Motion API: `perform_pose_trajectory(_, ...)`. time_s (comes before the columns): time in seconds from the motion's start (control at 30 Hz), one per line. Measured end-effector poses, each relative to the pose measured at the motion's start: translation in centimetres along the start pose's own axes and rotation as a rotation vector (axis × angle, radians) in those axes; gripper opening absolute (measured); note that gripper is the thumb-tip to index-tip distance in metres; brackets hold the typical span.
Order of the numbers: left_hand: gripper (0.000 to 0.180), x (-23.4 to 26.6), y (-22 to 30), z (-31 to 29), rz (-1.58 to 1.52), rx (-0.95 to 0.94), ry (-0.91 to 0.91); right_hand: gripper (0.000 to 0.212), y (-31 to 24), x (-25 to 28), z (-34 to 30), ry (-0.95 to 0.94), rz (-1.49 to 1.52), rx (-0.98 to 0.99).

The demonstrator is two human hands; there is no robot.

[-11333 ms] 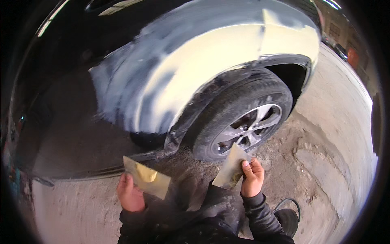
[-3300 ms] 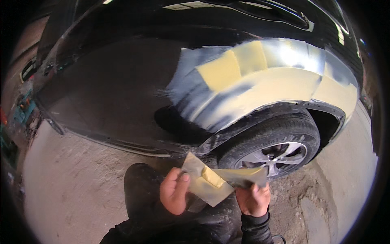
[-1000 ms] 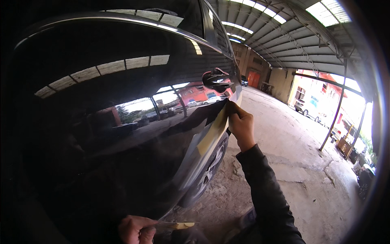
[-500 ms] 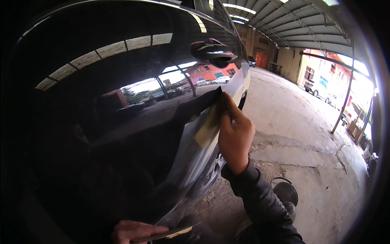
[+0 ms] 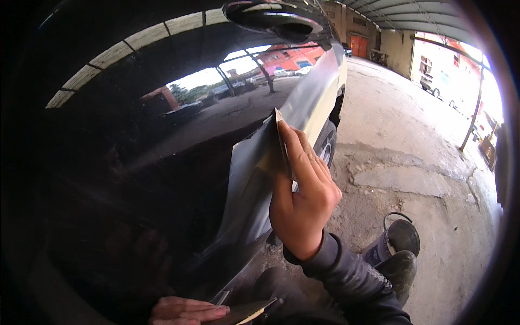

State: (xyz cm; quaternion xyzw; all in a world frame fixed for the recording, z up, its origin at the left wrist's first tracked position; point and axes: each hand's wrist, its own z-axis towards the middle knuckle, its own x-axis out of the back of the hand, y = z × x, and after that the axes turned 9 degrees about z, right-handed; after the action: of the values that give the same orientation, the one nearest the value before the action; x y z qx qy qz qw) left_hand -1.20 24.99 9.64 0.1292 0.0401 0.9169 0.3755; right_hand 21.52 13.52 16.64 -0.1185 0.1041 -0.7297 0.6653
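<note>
My right hand (image 5: 306, 200) grips a thin, flat putty spreader (image 5: 282, 143), its edge against the side of a glossy black car (image 5: 162, 216). Under and beside the spreader runs a dull grey patch (image 5: 246, 168) on the bodywork, with a pale yellow smear of putty (image 5: 269, 161). At the bottom, my left hand (image 5: 187, 311) holds a flat plate (image 5: 238, 313) that carries a yellow streak of putty (image 5: 257, 312) along its edge. The left hand's thumb and the plate's underside are hidden.
A door handle (image 5: 276, 21) juts from the car above the patch. Beyond my right hand is a wheel (image 5: 327, 142). A dark bucket (image 5: 379, 248) stands on the cracked concrete floor (image 5: 401, 179) beside my knee. A post (image 5: 474, 111) stands at the far right.
My right hand has moved down and slightly left with the spreader, which has turned edge-on. The view has shifted closer to the car's side. My left hand still holds the plate.
</note>
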Motion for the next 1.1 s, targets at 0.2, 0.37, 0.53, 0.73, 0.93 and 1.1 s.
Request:
perform_pose_trajectory(0.2,0.039,1.6,-1.2,-2.5,-0.121,0.211,-0.241,0.058,0.5,-1.6,-3.5,-0.027,-0.008,0.030)
perform_pose_trajectory(0.37,0.037,1.8,-1.2,-4.1,-0.079,0.271,-0.145,0.059,0.5,-1.4,-6.0,-0.102,-0.012,0.085)
perform_pose_trajectory(0.53,0.036,1.9,-0.8,-3.0,0.125,0.213,-0.233,0.061,-0.2,-1.1,-8.3,-0.176,-0.006,0.151)
perform_pose_trajectory(0.73,0.027,-0.8,-2.0,-1.7,0.054,-0.077,0.038,0.045,-1.1,-1.0,-11.2,-0.226,-0.060,0.154)
perform_pose_trajectory(0.93,0.027,-0.4,-1.1,-0.6,0.123,-0.046,-0.051,0.042,-1.7,-0.9,-14.1,-0.246,-0.043,0.192)
perform_pose_trajectory(1.1,0.031,-0.5,-0.8,-0.8,0.204,-0.056,0.010,0.041,-2.1,-0.6,-16.8,-0.275,-0.005,0.187)
